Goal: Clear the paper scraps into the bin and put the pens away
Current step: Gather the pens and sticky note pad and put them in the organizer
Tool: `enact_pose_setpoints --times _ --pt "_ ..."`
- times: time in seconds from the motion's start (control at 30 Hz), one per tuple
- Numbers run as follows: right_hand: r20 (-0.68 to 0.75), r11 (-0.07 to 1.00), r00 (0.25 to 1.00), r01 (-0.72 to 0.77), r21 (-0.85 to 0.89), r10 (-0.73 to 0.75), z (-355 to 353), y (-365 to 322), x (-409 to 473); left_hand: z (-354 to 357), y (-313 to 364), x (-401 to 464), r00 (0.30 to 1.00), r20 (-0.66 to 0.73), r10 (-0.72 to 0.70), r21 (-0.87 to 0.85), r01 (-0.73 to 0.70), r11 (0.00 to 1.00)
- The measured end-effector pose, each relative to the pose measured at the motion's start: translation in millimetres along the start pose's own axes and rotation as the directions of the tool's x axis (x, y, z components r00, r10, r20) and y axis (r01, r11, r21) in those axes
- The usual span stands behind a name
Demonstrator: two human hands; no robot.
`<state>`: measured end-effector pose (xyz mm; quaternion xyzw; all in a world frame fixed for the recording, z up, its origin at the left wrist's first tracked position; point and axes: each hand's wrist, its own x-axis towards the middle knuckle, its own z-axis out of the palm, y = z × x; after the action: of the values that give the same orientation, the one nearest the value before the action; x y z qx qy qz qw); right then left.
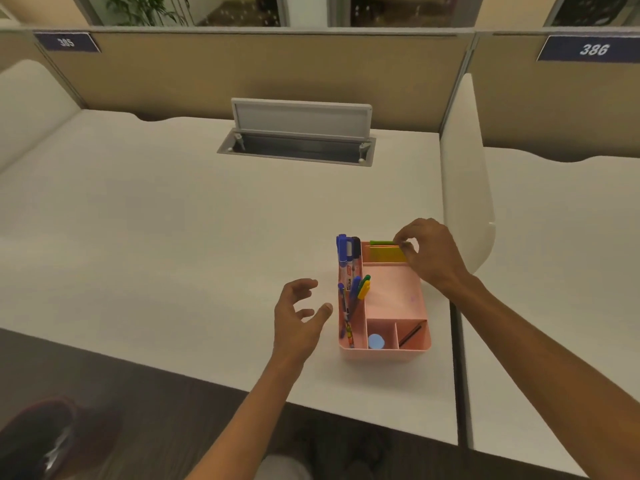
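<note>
Right hand [431, 252] pinches the sticky notes [386, 252] in the organizer [391, 353] slot below it, left hand [299, 313] open nearby — better steady that box first.

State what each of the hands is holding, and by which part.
Left hand: nothing, open beside the pink organizer. Right hand: fingertips pinch the sticky notes' right end.

Off-white tabletop [173, 237] with one pink organiser [394, 299]

The organiser stands near the tabletop's right edge, toward the front; a grey cable hatch [298, 147], lid raised, is set in at the back edge.
</note>
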<state>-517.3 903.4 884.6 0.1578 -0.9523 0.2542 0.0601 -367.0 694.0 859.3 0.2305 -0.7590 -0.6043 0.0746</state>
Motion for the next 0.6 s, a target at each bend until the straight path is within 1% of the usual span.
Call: enact_pose_setpoints --times 0.07,0.13,0.23,0.3,0.4,0.5,0.6 --pt "-0.019 1.000 1.000 -0.014 -0.013 0.013 -7 -9 -1 -5 3 1 0.999 0.036 0.010 -0.026 -0.009 1.000" --pt "-0.067 1.000 0.997 -0.027 -0.010 0.027 -13 -21 -4 -13 4 3 0.998 0.061 0.006 -0.049 -0.003 0.999" --pt "-0.130 1.000 0.991 -0.003 0.028 0.006 -19 -46 -12 -31 1 7 0.994 0.108 0.009 -0.108 0.003 0.994" --pt "-0.138 0.998 0.990 0.007 0.063 0.001 -18 -68 -21 -47 -5 8 0.989 0.147 -0.001 -0.164 0.025 0.986" --pt "-0.088 0.986 0.993 -0.064 0.153 0.078 -8 -108 -44 -80 -13 4 0.974 0.227 -0.008 -0.226 0.060 0.972" --pt "-0.009 0.954 0.989 -0.140 0.263 0.148 11 -155 -79 -123 -28 -6 0.952 0.305 -0.040 -0.283 0.130 0.950" --pt "0.082 0.927 0.979 -0.205 0.314 0.188 34 -197 -118 -165 -45 -19 0.932 0.351 -0.091 -0.270 0.194 0.943"
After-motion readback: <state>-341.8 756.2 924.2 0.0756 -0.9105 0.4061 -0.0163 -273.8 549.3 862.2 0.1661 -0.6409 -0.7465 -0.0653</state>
